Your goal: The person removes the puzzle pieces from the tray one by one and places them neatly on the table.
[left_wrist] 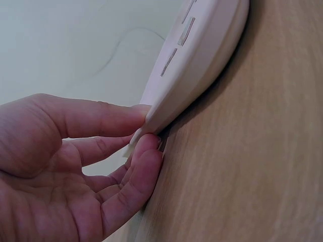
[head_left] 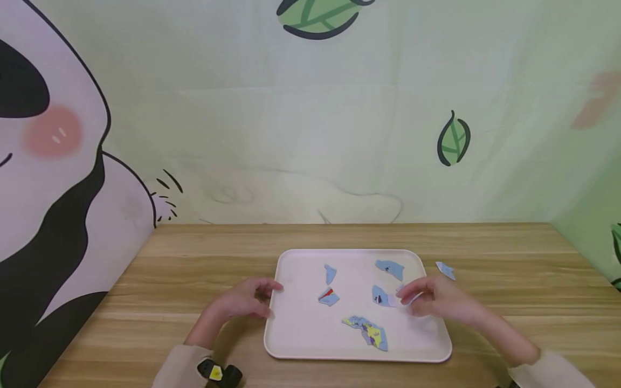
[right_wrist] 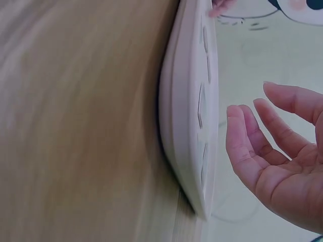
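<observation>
Head view: the white tray (head_left: 301,334) is pinched at its left rim by the left hand (head_left: 242,299) — the right hand (head_left: 443,297) is held relaxed, unclenched, above the right side. Printed pieces (head_left: 373,334) are scattered on the tray — one blue piece (head_left: 445,270) is seen beside it.

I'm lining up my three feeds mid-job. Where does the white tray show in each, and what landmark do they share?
Head: the white tray lies below centre, seen from above.
Left wrist: top, right of centre, tilted and nearly edge-on, its rim pinched by the left hand.
Right wrist: nearly edge-on, running down the middle from the top, left of the right hand.
Shared landmark: the wooden table.
</observation>
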Motion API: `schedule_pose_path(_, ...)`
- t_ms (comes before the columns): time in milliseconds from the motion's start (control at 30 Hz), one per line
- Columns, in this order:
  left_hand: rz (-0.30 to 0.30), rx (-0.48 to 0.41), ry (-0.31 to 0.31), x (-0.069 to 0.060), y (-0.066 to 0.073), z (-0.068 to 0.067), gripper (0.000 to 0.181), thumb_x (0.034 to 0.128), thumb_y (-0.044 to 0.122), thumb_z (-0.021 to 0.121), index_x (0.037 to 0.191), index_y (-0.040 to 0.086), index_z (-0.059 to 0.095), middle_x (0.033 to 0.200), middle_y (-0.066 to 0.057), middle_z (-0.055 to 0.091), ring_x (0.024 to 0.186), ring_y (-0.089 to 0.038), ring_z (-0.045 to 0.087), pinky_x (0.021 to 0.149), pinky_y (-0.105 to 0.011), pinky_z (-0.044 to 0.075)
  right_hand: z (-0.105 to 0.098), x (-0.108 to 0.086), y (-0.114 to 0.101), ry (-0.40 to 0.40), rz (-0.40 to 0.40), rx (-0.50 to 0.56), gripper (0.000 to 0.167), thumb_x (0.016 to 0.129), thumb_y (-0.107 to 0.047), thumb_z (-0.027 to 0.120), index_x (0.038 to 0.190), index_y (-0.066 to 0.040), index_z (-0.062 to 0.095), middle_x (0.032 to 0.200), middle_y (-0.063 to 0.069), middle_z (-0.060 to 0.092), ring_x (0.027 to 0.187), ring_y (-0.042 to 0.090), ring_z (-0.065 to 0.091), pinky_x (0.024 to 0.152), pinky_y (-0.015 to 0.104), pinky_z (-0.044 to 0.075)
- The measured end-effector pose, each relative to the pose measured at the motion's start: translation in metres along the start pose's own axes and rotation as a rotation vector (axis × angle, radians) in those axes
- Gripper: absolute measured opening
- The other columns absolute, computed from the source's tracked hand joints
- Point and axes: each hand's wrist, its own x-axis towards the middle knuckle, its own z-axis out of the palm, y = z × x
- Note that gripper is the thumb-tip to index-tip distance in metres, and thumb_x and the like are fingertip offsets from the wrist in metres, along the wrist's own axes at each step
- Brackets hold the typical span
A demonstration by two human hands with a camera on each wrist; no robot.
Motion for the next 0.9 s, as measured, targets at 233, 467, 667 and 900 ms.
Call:
schedule_pose_path(233,-0.005,0.001,0.006,0.001,-0.001,0.0,0.051,0.0654,-0.008,0.07,0.114,-0.008,0.053,0.095,-0.012,0.049,0.088,-0.022,0.045,0.064,-0.027,0.046,0.02,0.008,-0.007,-0.049,0.013,0.049,0.032,0.075,-0.001,0.066,0.103,0.013,0.059,0.092,0.018,0.062,0.076,0.014,0.061,0.065,0.023,0.051)
schedule_pose_path(467,-0.015,0.028,0.017,0.001,-0.002,0.0,0.051,0.0655,-0.006,0.07,0.114,-0.007,0.054,0.096,-0.011,0.049,0.089,-0.023,0.044,0.066,-0.026,0.046,0.036,0.015,-0.009,-0.091,0.003,0.024,0.034,0.072,-0.004,0.068,0.103,0.009,0.061,0.092,0.014,0.063,0.079,0.014,0.06,0.067,0.022,0.05)
schedule_pose_path(667,-0.029,0.011,0.019,0.0,-0.001,0.0,0.051,0.0656,-0.006,0.071,0.114,-0.006,0.055,0.097,-0.011,0.048,0.089,-0.023,0.045,0.064,-0.028,0.048,0.046,0.021,-0.011,-0.099,-0.013,-0.057,0.033,0.071,-0.007,0.07,0.101,0.005,0.063,0.091,0.009,0.064,0.081,0.017,0.059,0.071,0.022,0.048)
schedule_pose_path(900,-0.032,0.01,0.025,-0.001,0.001,0.001,0.052,0.0654,-0.006,0.07,0.115,-0.005,0.055,0.097,-0.012,0.048,0.088,-0.023,0.045,0.063,-0.028,0.048,0.056,0.023,-0.014,-0.068,-0.001,-0.193,0.036,0.065,-0.007,0.072,0.1,0.002,0.063,0.088,0.003,0.06,0.078,0.015,0.054,0.07,0.023,0.047)
